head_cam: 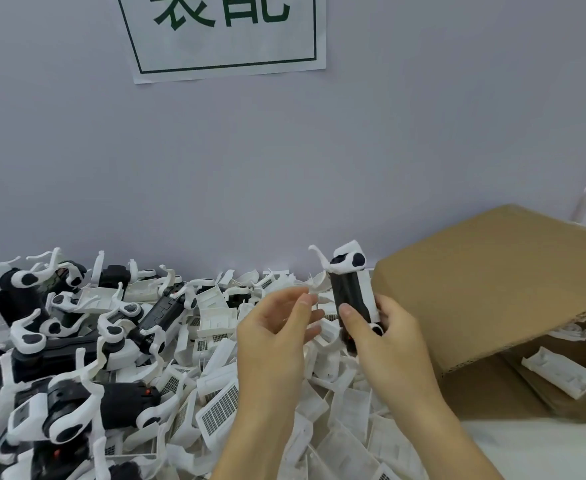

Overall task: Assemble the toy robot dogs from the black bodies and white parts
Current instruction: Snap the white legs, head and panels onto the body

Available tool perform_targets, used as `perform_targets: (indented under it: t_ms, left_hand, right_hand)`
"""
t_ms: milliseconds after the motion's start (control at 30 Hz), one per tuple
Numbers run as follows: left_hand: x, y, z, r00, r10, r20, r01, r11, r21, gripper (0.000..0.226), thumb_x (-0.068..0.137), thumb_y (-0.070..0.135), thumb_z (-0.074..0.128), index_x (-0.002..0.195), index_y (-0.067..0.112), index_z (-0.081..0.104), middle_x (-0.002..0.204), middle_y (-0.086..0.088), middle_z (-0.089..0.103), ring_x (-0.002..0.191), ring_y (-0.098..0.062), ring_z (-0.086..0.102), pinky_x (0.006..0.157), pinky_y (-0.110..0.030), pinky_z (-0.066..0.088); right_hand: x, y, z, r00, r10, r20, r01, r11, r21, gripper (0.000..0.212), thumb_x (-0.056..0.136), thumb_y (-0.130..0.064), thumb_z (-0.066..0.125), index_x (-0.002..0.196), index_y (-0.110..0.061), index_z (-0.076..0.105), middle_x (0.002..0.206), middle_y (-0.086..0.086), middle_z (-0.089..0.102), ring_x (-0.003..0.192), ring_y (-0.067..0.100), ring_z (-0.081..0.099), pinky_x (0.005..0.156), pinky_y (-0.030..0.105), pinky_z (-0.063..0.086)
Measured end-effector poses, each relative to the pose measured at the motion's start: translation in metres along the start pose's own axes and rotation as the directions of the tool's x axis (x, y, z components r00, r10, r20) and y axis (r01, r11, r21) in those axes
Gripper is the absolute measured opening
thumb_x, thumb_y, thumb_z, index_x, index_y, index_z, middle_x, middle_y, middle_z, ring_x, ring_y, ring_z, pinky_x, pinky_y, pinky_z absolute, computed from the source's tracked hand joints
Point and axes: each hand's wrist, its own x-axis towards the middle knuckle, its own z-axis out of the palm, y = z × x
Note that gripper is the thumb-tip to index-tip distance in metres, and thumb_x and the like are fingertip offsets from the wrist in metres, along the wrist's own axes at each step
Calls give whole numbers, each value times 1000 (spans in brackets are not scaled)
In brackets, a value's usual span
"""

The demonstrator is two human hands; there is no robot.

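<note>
Clearly the person is midway through one dog: the right hand [385,327] grips a black body [348,299] upright, fingers and thumb wrapped round its lower half, so the end with its white leg pieces stands free above the fist and a white side panel faces right. Holding it on end like this would, I judge, leave the exposed flank open for the next part. The left hand [277,327] hovers just beside it, not touching, fingers loosely spread with the tips drawn near one another; whether they pinch some tiny piece I cannot tell.

Both hands work above the middle of the table, over a deep litter of loose white parts [222,410], far too many to count, heaped within easy reach. Along the left edge lies a pile of dogs [66,403] already fitted with legs, roughly eight or more, tangled so the exact number is unclear. One cardboard box [492,282] sits at the right edge, tipped open, with two or so white shells [558,375] inside. One paper sign [222,32] hangs on the wall behind.
</note>
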Motion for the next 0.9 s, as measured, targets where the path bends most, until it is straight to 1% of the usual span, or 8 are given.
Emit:
perform_targets:
  t_ms: [100,167,333,433,533,667,800,900]
  left_hand:
    - [1,-2,-5,994,83,-74,-73,989,125,11,89,17,76,83,26,77,84,5,76,72,-4,68,61,-16,52]
    - [2,-2,-7,992,90,-87,-77,987,143,9,87,23,78,86,31,76,89,10,76,78,-2,69,63,-15,52]
    - [0,2,-4,997,74,11,-74,996,39,26,86,23,78,109,34,75,108,12,76,101,-10,73,85,-31,58]
    - [-3,4,-1,993,116,34,-116,993,-9,13,84,21,76,94,28,80,97,4,79,89,-17,77,75,-26,61]
    - [-2,4,-1,989,140,40,-140,990,-3,13,88,13,74,90,24,80,91,0,79,83,-19,77,74,-26,62]
    - [-3,5,-1,987,151,49,-151,988,-2,17,91,10,72,85,25,79,89,-2,79,82,-21,77,73,-28,62]
    - [0,3,-3,985,166,41,-167,986,23,16,92,11,70,85,24,77,98,-7,78,97,-26,75,89,-41,61]
    - [0,4,-4,985,164,44,-165,986,22,14,93,11,71,90,23,75,98,-7,78,99,-24,75,92,-44,59]
  right_hand:
    - [3,3,-3,989,145,41,-149,980,130,11,98,-22,63,95,-24,73,77,-4,75,68,9,69,56,19,52]
    - [5,4,-6,973,200,112,-222,943,248,16,100,-21,60,105,-18,75,85,2,77,68,10,70,56,19,51]
    - [3,2,-11,932,201,303,-323,838,439,44,76,-36,66,107,-6,75,95,18,76,72,19,68,61,30,52]
    - [4,3,-10,913,213,348,-365,806,465,55,72,-38,66,113,-1,73,109,27,72,90,35,66,77,44,50]
    - [4,4,-10,912,214,350,-364,813,454,56,73,-38,65,116,-2,72,111,27,71,97,39,65,83,49,49]
    - [4,4,-12,915,180,360,-338,831,443,52,75,-36,64,115,-3,72,109,25,72,90,35,66,76,44,52]
    - [3,4,-10,932,128,339,-270,870,414,45,75,-31,66,114,-8,71,103,17,75,81,23,71,65,29,55]
    - [3,7,-8,948,106,299,-227,885,407,28,84,-13,68,112,-12,70,101,14,75,85,24,72,70,28,56]
